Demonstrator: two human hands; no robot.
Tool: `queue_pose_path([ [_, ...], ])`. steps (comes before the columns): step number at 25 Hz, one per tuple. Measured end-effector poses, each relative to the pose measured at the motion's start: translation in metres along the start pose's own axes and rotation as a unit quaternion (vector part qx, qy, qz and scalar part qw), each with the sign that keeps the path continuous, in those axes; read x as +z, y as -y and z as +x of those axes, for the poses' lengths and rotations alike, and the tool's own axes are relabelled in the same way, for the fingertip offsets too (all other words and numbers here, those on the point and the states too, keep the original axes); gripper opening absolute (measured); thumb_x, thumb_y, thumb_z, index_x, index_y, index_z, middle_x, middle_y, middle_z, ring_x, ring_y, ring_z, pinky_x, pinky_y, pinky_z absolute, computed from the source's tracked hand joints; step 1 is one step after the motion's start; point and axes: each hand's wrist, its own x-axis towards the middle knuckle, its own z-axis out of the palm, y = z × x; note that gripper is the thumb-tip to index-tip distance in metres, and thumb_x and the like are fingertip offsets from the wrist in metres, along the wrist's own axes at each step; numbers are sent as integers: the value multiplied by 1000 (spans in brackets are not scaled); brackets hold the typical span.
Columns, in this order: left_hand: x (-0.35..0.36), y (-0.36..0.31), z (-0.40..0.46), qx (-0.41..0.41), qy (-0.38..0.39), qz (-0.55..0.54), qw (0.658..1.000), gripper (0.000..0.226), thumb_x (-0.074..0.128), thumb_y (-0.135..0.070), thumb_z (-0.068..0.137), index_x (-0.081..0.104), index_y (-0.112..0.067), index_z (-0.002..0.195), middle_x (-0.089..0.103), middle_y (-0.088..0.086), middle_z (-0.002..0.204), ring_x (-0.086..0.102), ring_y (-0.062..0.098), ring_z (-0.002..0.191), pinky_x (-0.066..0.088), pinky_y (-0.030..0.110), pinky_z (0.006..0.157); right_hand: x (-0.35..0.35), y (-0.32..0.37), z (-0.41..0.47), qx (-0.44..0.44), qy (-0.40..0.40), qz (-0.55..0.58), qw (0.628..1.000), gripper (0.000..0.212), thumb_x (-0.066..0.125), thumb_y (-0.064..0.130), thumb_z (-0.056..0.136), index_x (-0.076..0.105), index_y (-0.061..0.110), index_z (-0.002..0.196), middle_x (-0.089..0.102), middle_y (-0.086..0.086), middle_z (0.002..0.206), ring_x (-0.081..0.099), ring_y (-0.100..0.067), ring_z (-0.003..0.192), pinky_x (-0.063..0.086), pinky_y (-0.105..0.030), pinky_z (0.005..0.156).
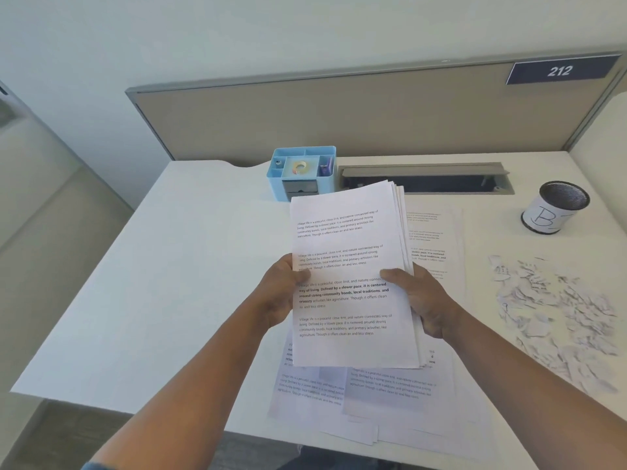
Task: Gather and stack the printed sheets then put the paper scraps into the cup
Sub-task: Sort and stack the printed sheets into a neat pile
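Fingers: left hand [279,293] and right hand [428,300] each grasp a side edge of the held stack [349,266], thumbs pressed on the top page.
Held stack: white printed sheets, black paragraphs, edges fanned at the right, raised over the counter [152,283].
Loose sheets [366,395]: overlapping flat on the counter beneath the hands.
Paper scraps [556,313]: white torn pile, right side.
Cup [554,206]: dark mesh, labelled "B", upright beyond the scraps; contents not visible.
Organizer [302,171]: blue, compartments holding a tape roll and small items.
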Motion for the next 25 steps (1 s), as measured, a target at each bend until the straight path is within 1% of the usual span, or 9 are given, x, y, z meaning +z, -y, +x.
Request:
queue_pose_path([
  [2, 1, -1, -2, 31, -13, 8, 999, 33, 44, 3, 105, 58, -8, 133, 75, 11, 121, 72, 34, 111, 60, 50, 90, -2, 0, 5, -14, -3, -22, 1000, 28, 66, 11, 96, 69, 8, 124, 76, -12, 116, 70, -35, 112, 52, -54, 104],
  [4, 3, -2, -6, 72, -30, 12, 997, 31, 46, 5, 104, 58, -8, 130, 76, 8, 118, 72, 32, 110, 61, 44, 85, -4, 1, 9, -35, -7, -43, 998, 29, 70, 10, 94, 69, 8, 124, 76, -9, 117, 70, -31, 113, 50, -54, 107],
  [8, 7, -4, -14, 161, -37, 7, 986, 35, 46, 12, 99, 63, -13, 117, 78, 1, 111, 74, 18, 101, 59, 27, 77, -4, 4, 9, -76, -23, -62, 995, 28, 71, 6, 93, 72, 13, 120, 77, -1, 116, 70, -21, 113, 50, -44, 108],
  [10, 9, -2, -17, 182, -47, -6, 982, 39, 46, 14, 96, 67, -15, 111, 77, 0, 107, 72, 14, 95, 57, 22, 75, -2, 3, 7, -85, -29, -55, 994, 27, 69, 2, 94, 74, 14, 117, 77, -1, 115, 71, -22, 112, 52, -42, 105],
  [13, 9, 8, -19, 180, -39, -15, 983, 41, 41, 15, 95, 68, -13, 108, 77, -1, 101, 71, 10, 89, 55, 20, 72, -2, -8, 4, -80, -40, -60, 994, 26, 64, -1, 95, 75, 17, 111, 78, -1, 111, 71, -28, 111, 55, -42, 98],
  [17, 11, 14, -23, 168, -27, -2, 985, 43, 36, 14, 95, 69, -12, 104, 77, -5, 92, 70, 7, 81, 54, 18, 67, 0, -16, 4, -77, -38, -75, 993, 30, 63, -4, 95, 75, 18, 111, 78, -2, 112, 71, -26, 110, 54, -48, 103],
  [21, 12, 8, -22, 175, -43, -12, 984, 45, 35, 16, 93, 69, -12, 100, 77, -8, 86, 70, 5, 76, 53, 17, 64, 2, -12, 6, -82, -37, -77, 993, 29, 65, -5, 92, 76, 18, 106, 79, -1, 108, 73, -24, 107, 55, -44, 101],
  [23, 12, 12, -22, 168, -46, -11, 985, 47, 34, 17, 91, 70, -12, 100, 77, -7, 87, 70, 5, 76, 53, 18, 63, 2, -16, 8, -70, -29, -84, 994, 30, 72, 7, 86, 73, 16, 115, 78, -1, 111, 72, -24, 109, 54, -47, 102],
  [25, 12, 18, -23, 158, -44, -8, 986, 47, 35, 17, 90, 71, -10, 101, 77, -5, 88, 70, 6, 77, 54, 18, 63, 1, -23, 9, -55, -24, -79, 995, 50, 79, 20, 76, 67, 13, 124, 77, -2, 114, 71, -24, 110, 53, -51, 104],
])
